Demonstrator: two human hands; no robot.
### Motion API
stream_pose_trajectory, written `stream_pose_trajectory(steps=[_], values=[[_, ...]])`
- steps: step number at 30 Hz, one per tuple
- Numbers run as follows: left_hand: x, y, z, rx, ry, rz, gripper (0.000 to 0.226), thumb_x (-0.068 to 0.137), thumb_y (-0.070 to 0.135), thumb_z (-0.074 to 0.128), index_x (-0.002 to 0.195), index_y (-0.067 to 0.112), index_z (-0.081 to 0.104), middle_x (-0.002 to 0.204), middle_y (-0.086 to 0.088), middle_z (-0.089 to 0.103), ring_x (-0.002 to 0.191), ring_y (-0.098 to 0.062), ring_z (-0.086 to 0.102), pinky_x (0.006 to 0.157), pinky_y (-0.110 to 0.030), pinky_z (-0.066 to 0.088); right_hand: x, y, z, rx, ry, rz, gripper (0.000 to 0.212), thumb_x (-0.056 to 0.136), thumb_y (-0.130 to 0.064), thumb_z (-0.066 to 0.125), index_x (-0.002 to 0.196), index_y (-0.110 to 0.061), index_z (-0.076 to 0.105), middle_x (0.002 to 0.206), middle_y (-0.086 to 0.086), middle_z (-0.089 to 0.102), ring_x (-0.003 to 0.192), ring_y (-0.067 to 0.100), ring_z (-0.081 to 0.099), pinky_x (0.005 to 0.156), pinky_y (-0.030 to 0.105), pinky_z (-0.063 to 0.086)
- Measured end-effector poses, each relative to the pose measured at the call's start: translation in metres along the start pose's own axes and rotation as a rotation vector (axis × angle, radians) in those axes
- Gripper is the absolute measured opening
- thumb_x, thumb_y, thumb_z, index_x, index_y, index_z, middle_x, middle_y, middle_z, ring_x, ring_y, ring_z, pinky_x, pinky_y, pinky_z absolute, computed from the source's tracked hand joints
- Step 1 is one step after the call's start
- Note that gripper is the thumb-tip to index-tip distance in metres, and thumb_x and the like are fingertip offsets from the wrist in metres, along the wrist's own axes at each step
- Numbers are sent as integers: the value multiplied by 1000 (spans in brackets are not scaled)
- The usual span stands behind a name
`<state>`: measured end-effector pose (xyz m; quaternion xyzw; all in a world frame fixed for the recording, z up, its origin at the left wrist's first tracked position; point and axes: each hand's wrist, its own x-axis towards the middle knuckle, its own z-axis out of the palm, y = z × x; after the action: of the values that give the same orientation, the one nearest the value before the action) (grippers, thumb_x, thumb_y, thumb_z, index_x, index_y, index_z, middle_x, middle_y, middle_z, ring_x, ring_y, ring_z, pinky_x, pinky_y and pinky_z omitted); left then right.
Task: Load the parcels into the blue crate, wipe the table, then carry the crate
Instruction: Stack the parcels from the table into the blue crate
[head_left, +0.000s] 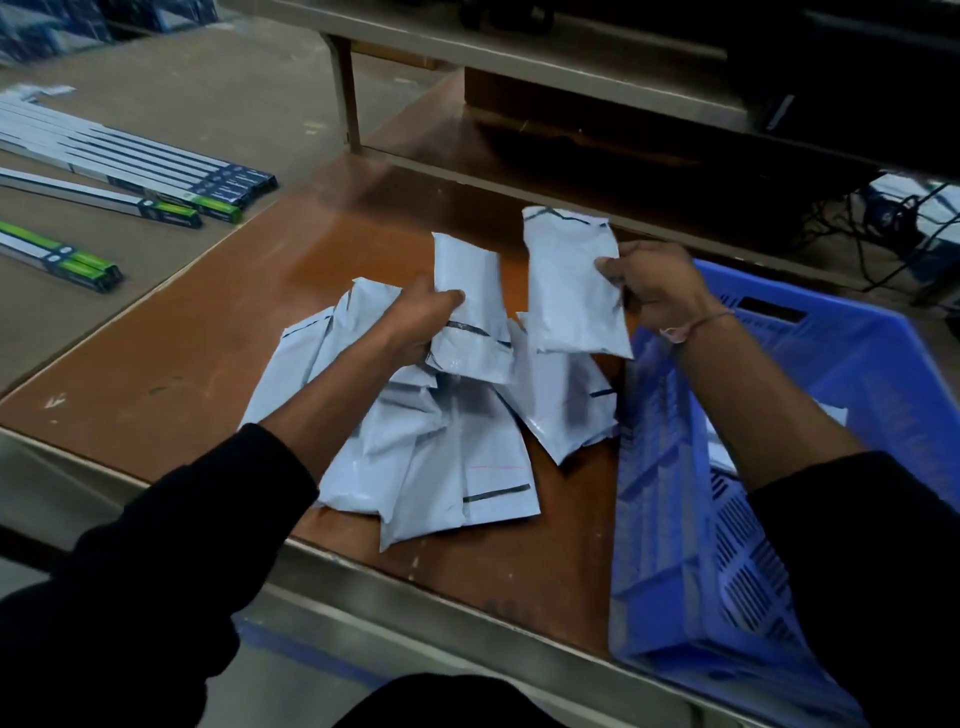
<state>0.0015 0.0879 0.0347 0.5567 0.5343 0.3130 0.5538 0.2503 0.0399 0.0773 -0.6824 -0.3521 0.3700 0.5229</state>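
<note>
Head view, items L to R:
- Long flat boxes (130, 171), white w/ green-blue ends, far left on a separate surface; not task items.
- Table (182, 353), orange-brown top, metal edge near side.
- Parcel pile (441, 447), centre of table: pale grey poly mailers w/ dark seal strips, overlapping loosely, soft and crinkled. Approx. a dozen; exact count not readable.
- Left hand (421, 327): fingers curled round lower part of a raised parcel (467, 291), held upright above pile.
- Right hand (654, 291): thumb and fingers pinch right edge of second parcel (571, 291), lifted, just left of crate's far rim.
- Blue crate (831, 374), slotted plastic, right end of table, near corner overhanging edge. At least one pale parcel visible inside behind right forearm.

Status, judged: loading early stage; most parcels on table. Wipe and carry not yet done. No cloth in view.
</note>
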Motion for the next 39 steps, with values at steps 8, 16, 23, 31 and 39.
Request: stream_pose_trajectory(steps=[8, 16, 23, 31, 39], values=[[-11, 10, 43, -372, -178, -76, 81, 74, 82, 61, 129, 23, 67, 124, -2, 73, 115, -27, 70, 95, -49, 58, -41, 12, -8, -78, -47, -10, 19, 79, 8, 75, 78, -7, 62, 81, 13, 68, 61, 17, 65, 49, 23, 55], [-29, 24, 69, -122, -387, 99, 63, 81, 24, 85, 136, 15, 54, 123, -4, 72, 109, -23, 72, 84, -37, 62, -56, 10, -42, -87, -65, -65, 28, 72, -4, 86, 87, 2, 63, 90, 21, 70, 73, 28, 71, 55, 31, 59], [-40, 65, 82, 381, -360, 452, 77, 75, 21, 87, 141, 27, 47, 130, 8, 59, 114, -3, 58, 93, -24, 51, -52, 2, -99, -555, 248, -500, 81, 56, -47, 92, 118, -12, 52, 119, 8, 57, 104, 22, 56, 80, 32, 45], [-54, 123, 134, 906, -449, 768, 90, 68, 36, 83, 147, 41, 42, 130, 13, 59, 111, -11, 58, 90, -31, 47, -51, -19, -186, -451, -117, -552, 103, 60, -30, 93, 146, -30, 36, 128, 3, 59, 118, 18, 59, 98, 41, 54], [-64, 149, 204, 888, -396, 942, 67, 65, 45, 85, 123, 25, 57, 117, 7, 63, 103, -14, 60, 87, -36, 52, -70, 1, -277, -397, -55, -401, 71, 59, -28, 94, 118, -14, 57, 100, 5, 66, 89, 12, 61, 85, 47, 58]])
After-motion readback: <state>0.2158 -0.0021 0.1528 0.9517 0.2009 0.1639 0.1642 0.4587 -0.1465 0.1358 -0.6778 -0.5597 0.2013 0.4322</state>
